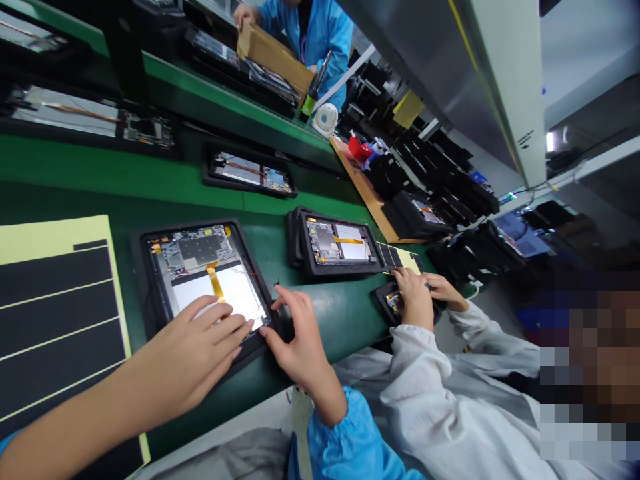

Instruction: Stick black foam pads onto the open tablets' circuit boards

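Main item: open tablet assembly [210, 287] in a black frame, flat on the green surface [320, 313], directly ahead of the person
Long axis: running far to near, metal shield plate [203, 248] at the far end, white panel [225, 300] at the near end
Ribbon: orange flex cable [215, 281] running from the shield plate onto the white panel
Left hand [197, 343]: closer to the tablet's middle, over the near part of the white panel
Left fingers [235, 327]: spread, open, resting on the panel, gripping nothing
Right hand [300, 340]: at the near right corner of the frame, just beside the tablet
Right fingers [280, 297]: curved around the frame edge, grip or light touch impossible to tell
Direction from fingers: shield plate far of both hands, slightly left of the right hand
Left of tablet: yellow-backed sheet of black strips [60, 333], on the surface
Right of tablet: second open tablet [340, 243] in a black frame, about level with the far end
Farther along: third open tablet [247, 172]
Co-worker, right: white sleeve [450, 380], hands [417, 293] on a small dark frame [390, 300]
Co-worker, far: blue coat [325, 27], cardboard piece [273, 57] in hand
Beyond: small white fan [326, 120], black trays [430, 160]
Writing: no brand or label readable
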`<state>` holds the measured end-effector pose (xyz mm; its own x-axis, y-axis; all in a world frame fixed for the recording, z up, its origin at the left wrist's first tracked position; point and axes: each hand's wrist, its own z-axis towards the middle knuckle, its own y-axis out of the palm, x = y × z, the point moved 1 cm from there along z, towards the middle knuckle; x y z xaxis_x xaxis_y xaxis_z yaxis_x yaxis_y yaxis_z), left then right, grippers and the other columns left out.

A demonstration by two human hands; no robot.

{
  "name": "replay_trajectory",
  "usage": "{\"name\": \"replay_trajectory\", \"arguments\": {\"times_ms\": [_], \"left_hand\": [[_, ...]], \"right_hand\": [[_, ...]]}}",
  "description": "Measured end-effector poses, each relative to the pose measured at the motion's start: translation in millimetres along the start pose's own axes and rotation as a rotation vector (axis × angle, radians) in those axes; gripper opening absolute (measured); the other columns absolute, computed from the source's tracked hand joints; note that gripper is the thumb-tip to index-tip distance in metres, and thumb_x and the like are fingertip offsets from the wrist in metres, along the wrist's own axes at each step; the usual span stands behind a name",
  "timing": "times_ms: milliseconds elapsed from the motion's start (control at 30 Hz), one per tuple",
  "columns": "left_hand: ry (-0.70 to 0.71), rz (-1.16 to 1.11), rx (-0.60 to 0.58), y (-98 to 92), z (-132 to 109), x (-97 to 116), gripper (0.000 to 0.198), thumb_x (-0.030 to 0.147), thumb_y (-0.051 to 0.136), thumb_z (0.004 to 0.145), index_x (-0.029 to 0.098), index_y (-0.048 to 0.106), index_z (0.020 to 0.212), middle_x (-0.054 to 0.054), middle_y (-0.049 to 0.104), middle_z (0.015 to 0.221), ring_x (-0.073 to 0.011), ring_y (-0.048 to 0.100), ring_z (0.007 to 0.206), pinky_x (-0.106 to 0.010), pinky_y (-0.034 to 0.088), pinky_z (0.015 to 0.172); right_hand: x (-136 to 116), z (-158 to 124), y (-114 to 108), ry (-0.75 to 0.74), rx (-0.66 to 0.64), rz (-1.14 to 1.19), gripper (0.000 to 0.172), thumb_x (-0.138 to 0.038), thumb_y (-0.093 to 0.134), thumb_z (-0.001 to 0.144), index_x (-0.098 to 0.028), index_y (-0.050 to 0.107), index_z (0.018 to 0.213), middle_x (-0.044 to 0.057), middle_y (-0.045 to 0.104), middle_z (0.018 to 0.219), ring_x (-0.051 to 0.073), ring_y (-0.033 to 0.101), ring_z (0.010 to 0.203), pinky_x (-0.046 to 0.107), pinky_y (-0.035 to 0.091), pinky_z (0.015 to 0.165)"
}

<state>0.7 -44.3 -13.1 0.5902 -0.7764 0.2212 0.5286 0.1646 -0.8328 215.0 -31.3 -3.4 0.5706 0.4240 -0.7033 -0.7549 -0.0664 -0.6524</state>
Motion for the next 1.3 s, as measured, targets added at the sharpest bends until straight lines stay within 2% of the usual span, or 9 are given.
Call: {"name": "replay_trajectory", "arguments": {"times_ms": [100, 200, 267, 367, 433, 567, 833, 1033, 1300], "left_hand": [[-0.053, 0.069, -0.016, 5.1, -2.1, 8.8, 0.039, 0.015, 0.034, 0.105, 0.014, 0.072, 0.109, -0.011, 0.065, 0.096, -0.0294, 0.054, 0.093, -0.049, 0.038, 0.089], [-0.129, 0.025, -0.035, 9.5, -1.9, 7.3, 0.038, 0.017, 0.033, 0.106, 0.015, 0.071, 0.103, -0.01, 0.062, 0.094, -0.0279, 0.052, 0.09, -0.046, 0.037, 0.084], [-0.179, -0.075, -0.032, 12.0, -1.5, 2.6, 0.034, 0.02, 0.036, 0.107, 0.017, 0.069, 0.103, -0.009, 0.061, 0.097, -0.0263, 0.052, 0.09, -0.043, 0.037, 0.083], [-0.213, -0.2, -0.015, 15.8, -0.2, -4.4, 0.029, 0.022, 0.039, 0.107, 0.02, 0.068, 0.106, -0.007, 0.061, 0.101, -0.0245, 0.052, 0.092, -0.04, 0.038, 0.083], [-0.228, -0.243, -0.012, 18.2, 1.6, -7.7, 0.029, 0.023, 0.04, 0.107, 0.021, 0.068, 0.106, -0.006, 0.061, 0.101, -0.0241, 0.053, 0.092, -0.039, 0.037, 0.082], [-0.264, -0.297, -0.01, 21.7, 5.5, -11.8, 0.025, 0.028, 0.045, 0.106, 0.024, 0.07, 0.104, -0.004, 0.061, 0.096, -0.0228, 0.054, 0.087, -0.037, 0.037, 0.078], [-0.347, -0.27, 0.007, 21.7, 5.4, -15.6, 0.028, 0.028, 0.043, 0.105, 0.023, 0.068, 0.094, -0.003, 0.063, 0.091, -0.0222, 0.057, 0.085, -0.037, 0.037, 0.076], [-0.287, -0.144, 0.039, 19.5, 7.2, -6.3, 0.034, 0.023, 0.037, 0.108, 0.019, 0.067, 0.09, -0.006, 0.062, 0.091, -0.0246, 0.052, 0.084, -0.04, 0.034, 0.075], [-0.295, -0.229, 0.044, 20.8, 7.5, -2.0, 0.031, 0.023, 0.039, 0.107, 0.019, 0.067, 0.095, -0.005, 0.06, 0.091, -0.0232, 0.054, 0.083, -0.037, 0.037, 0.074]], "right_hand": [[-4.2, -12.5, 4.6, 0.026, 0.121, 0.071, 0.057, -0.019, 0.07, 0.092, -0.027, 0.054, 0.145, 0.008, 0.067, 0.117, 0.026, 0.057, 0.115, 0.045, 0.046, 0.106], [-9.9, -19.3, 5.2, 0.183, 0.234, 0.262, 0.036, -0.022, 0.068, 0.094, -0.027, 0.066, 0.13, 0.004, 0.068, 0.1, 0.02, 0.062, 0.095, 0.036, 0.051, 0.092], [-12.0, -20.1, 5.4, 0.355, 0.199, 0.518, 0.031, -0.029, 0.07, 0.094, -0.024, 0.069, 0.124, 0.0, 0.066, 0.085, 0.014, 0.06, 0.073, 0.028, 0.051, 0.071], [-13.3, -19.0, 6.7, 0.557, 0.054, 0.931, 0.038, -0.039, 0.075, 0.09, -0.019, 0.069, 0.121, -0.006, 0.057, 0.065, 0.007, 0.044, 0.047, 0.02, 0.035, 0.046], [-13.9, -18.8, 7.6, 0.638, 0.005, 1.149, 0.043, -0.041, 0.078, 0.088, -0.017, 0.068, 0.122, -0.009, 0.053, 0.058, 0.005, 0.035, 0.04, 0.018, 0.027, 0.04], [-16.9, -22.1, 9.8, 0.722, -0.044, 1.441, 0.046, -0.038, 0.078, 0.088, -0.02, 0.066, 0.129, -0.011, 0.05, 0.054, 0.004, 0.026, 0.036, 0.016, 0.022, 0.036], [-21.1, -22.7, 11.3, 0.689, -0.041, 1.504, 0.046, -0.04, 0.078, 0.089, -0.021, 0.064, 0.129, -0.011, 0.049, 0.055, 0.004, 0.025, 0.036, 0.016, 0.02, 0.034], [-19.9, -20.7, 8.5, 0.671, 0.007, 1.478, 0.045, -0.041, 0.077, 0.09, -0.022, 0.064, 0.128, -0.011, 0.049, 0.056, 0.003, 0.025, 0.036, 0.015, 0.019, 0.035], [-17.5, -20.9, 11.2, 0.714, -0.112, 1.525, 0.045, -0.042, 0.075, 0.092, -0.022, 0.064, 0.131, -0.012, 0.051, 0.052, 0.004, 0.025, 0.033, 0.015, 0.021, 0.033]]}}
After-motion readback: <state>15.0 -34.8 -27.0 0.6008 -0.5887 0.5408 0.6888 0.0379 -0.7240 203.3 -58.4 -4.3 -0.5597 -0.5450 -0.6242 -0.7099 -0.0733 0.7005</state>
